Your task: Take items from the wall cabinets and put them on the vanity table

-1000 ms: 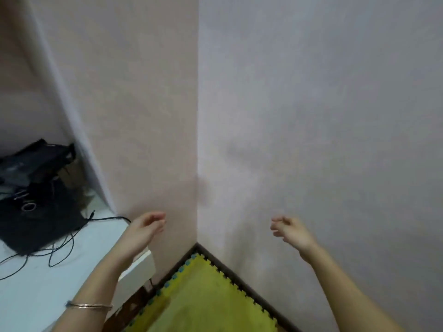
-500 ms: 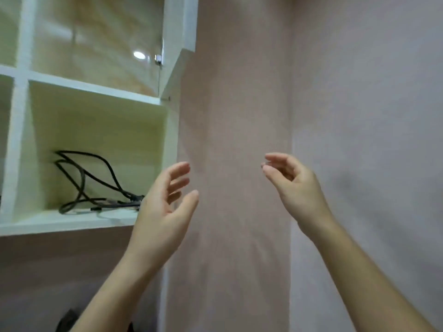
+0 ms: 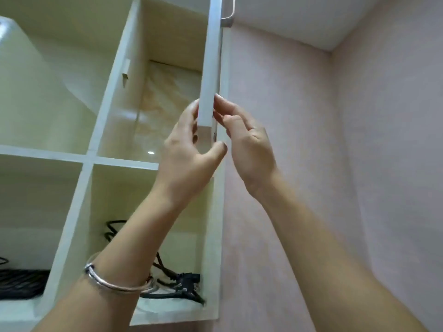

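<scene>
Pink-walled corner, wall cabinet [image 3: 153,130]: door [image 3: 211,68] rigid, light, smooth-edged; my left hand [image 3: 189,152] and right hand [image 3: 247,140] pinch its lower corner.

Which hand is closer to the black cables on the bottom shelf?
Left. The left hand grips the door edge above the black cables; the right hand is further right, beyond the cabinet side.

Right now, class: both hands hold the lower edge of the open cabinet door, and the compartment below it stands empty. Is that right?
Not quite. The head view shows black cables lying in that compartment. Both the left hand and right hand do hold the cabinet door.
</scene>
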{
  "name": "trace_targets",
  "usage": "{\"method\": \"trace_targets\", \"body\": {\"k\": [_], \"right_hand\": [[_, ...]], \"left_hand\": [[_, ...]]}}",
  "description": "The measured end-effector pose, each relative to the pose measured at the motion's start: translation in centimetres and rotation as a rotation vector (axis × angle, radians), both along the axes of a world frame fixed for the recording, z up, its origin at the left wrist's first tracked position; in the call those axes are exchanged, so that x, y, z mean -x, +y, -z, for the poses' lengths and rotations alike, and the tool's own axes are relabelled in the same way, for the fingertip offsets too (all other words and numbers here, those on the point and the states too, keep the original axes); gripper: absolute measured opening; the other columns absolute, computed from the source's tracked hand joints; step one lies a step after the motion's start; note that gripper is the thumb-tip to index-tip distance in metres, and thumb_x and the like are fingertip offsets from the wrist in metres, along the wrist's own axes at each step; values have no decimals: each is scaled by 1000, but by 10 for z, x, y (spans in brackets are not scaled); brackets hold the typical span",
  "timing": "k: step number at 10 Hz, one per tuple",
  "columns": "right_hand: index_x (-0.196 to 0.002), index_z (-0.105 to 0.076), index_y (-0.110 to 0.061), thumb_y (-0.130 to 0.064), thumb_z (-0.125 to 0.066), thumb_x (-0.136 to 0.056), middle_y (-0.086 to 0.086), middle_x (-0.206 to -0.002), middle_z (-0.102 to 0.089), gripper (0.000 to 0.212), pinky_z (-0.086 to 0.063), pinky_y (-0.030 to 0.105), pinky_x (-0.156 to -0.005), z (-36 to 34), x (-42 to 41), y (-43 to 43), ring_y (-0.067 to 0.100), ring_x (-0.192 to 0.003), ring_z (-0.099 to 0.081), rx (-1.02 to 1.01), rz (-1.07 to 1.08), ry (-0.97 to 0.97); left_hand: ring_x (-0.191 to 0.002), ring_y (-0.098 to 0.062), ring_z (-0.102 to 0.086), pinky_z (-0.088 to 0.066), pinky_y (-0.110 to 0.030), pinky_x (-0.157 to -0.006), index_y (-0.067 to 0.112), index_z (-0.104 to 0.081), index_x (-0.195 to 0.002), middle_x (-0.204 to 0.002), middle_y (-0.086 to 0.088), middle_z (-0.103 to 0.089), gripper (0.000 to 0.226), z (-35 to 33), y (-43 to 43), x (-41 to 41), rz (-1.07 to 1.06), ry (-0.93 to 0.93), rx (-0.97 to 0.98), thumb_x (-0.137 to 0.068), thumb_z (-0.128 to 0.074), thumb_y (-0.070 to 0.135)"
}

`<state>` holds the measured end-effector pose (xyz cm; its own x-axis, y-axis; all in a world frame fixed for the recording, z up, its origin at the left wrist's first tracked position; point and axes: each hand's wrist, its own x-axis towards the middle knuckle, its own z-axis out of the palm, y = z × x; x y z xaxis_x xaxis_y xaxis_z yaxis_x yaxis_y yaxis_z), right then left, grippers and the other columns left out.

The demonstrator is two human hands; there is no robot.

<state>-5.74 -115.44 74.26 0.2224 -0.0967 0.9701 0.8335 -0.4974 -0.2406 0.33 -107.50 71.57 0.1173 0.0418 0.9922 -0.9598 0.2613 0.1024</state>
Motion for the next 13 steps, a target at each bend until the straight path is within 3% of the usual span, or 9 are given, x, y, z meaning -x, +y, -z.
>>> {"method": "trace_targets", "body": {"k": [1, 3, 5, 6, 7, 9, 11, 12, 13], "right_hand": [[-122, -62, -13, -9, -36, -93, 0, -125, -64, 39, -45, 20, -97, -5, -28, 19, 10, -119, -55, 109, 11, 98], [-127, -58, -12, -6, -44, -92, 0, -140, -52, 38, -30, 24, -115, -8, -103, 45, 9, -131, -45, 318, 90, 90], [-129, -55, -7, -3, -45, -93, 6, -147, -42, 37, -25, 34, -118, -6, -162, 49, 17, -137, -38, 466, 323, 2], [-129, -55, -6, -4, -44, -94, 7, -150, -38, 36, -19, 29, -120, -10, -179, 46, 17, -142, -29, 470, 367, 21], [-131, -52, -6, -5, -41, -96, 5, -151, -37, 37, -17, 25, -119, -17, -190, 40, 16, -144, -24, 431, 408, 63], [-127, -57, -8, -5, -43, -94, 4, -143, -48, 35, -28, 21, -114, -28, -201, 28, 15, -132, -44, 331, 417, 72], [-115, -65, -9, -4, -44, -92, 1, -134, -55, 32, -32, 6, -92, -28, -198, 29, 14, -122, -52, 287, 380, 95], [-110, -67, -10, -2, -43, -90, -2, -109, -63, 33, -35, 10, -96, -27, -193, 31, 11, -112, -53, 284, 338, 115], [-109, -68, -15, -4, -41, -88, -5, -94, -59, 36, -44, 5, -68, -18, -178, 23, 6, -90, -52, 220, 284, 152]], "left_hand": [[-76, 1, -61, -48, -5, -71, 14, -55, -119, -88, 10, -63, 38, -3, 23, -22, -177, 64, 168, -83, -58, 25], [-98, -34, -67, -53, -47, -91, 27, -63, -81, -103, -20, -70, 9, -13, 74, -88, -101, 280, 149, -74, -59, 30], [-102, -29, -65, -49, -49, -94, 24, -68, -100, -104, -9, -73, 39, -15, 83, -137, -305, 313, 114, -71, -60, 48], [-125, -24, -51, -40, -45, -106, 24, -58, -125, -129, -5, -60, 70, -22, 84, -159, -423, 372, 99, -64, -62, 58], [-134, -27, -40, -33, -42, -111, 15, -39, -139, -144, -10, -44, 74, -27, 78, -180, -530, 495, 67, -77, -65, 45], [-122, -29, -49, -34, -43, -109, 14, -51, -124, -122, -7, -63, 62, -32, 71, -203, -585, 601, 59, -71, -62, 46], [-123, -29, -48, -37, -42, -107, 18, -45, -127, -126, -5, -59, 66, -31, 75, -195, -552, 637, 6, -69, -60, 47], [-121, -29, -50, -40, -44, -104, 18, -47, -126, -126, -5, -58, 63, -27, 80, -190, -514, 614, -59, -69, -56, 44], [-126, -22, -47, -38, -37, -107, 17, -44, -134, -138, -4, -50, 54, -15, 89, -175, -508, 566, -102, -83, -56, 30]]}}
